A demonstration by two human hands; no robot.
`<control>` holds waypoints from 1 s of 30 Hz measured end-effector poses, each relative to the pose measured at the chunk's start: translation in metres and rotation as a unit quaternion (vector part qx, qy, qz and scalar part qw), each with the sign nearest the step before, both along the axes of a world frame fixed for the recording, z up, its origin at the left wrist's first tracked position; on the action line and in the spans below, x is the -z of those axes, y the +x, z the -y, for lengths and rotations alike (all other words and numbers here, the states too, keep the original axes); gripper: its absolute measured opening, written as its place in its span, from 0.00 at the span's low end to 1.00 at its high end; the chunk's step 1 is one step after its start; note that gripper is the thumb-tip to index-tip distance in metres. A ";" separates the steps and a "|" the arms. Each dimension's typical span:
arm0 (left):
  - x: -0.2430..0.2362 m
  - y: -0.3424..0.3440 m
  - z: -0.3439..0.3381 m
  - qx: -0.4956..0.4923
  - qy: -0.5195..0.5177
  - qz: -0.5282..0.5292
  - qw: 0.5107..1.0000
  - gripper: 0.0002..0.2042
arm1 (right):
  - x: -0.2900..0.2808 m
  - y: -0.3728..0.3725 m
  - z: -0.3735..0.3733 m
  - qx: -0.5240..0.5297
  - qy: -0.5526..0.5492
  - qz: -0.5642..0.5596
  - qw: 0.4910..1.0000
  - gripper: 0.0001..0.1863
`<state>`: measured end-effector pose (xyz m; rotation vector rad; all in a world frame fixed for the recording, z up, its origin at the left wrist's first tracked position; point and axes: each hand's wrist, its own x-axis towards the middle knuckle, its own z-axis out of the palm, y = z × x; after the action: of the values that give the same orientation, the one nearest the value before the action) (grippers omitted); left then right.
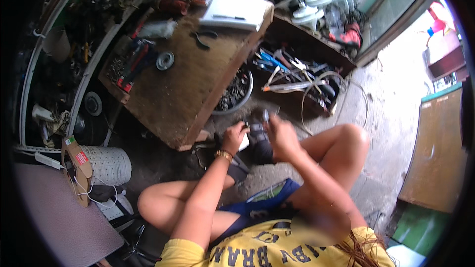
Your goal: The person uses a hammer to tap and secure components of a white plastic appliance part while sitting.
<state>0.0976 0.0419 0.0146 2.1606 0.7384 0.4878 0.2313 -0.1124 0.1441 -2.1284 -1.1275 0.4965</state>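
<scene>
My left hand (233, 137) is closed around something small and dark that I cannot make out, with a small white piece (243, 144) just below it. To its right, my right hand (280, 136) grips a short silvery metal tool (265, 116), raised beside a dark bulky object (258, 143) between my legs. That object is partly hidden by my right hand, and I cannot tell what it is. Behind my hands stands a metal bowl (248, 94) full of small dark parts.
A worn wooden table (163, 99) holds papers, pliers and tools. Beside it is a box of hand tools (277, 62) with a looped cable. Shelves (79, 69), a white perforated bin (109, 165) and a padded seat (64, 222) are left; a leaning board (430, 143) is right.
</scene>
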 end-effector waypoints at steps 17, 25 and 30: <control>-0.002 -0.032 0.036 0.001 0.019 0.000 1.000 0.07 | -0.180 0.016 -0.033 0.000 0.303 -0.074 0.950 0.08; 0.011 -0.022 0.043 0.044 0.018 -0.004 0.999 0.06 | 0.017 -0.019 0.023 0.028 -0.139 -0.109 0.984 0.16; 0.005 -0.032 0.035 0.025 -0.001 0.027 0.999 0.07 | -0.150 0.018 -0.018 0.046 0.287 0.005 0.957 0.07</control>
<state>0.0658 0.0072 0.0101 2.1509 0.6532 0.5172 0.2490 -0.0942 0.2940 -1.6623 -1.0179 0.0907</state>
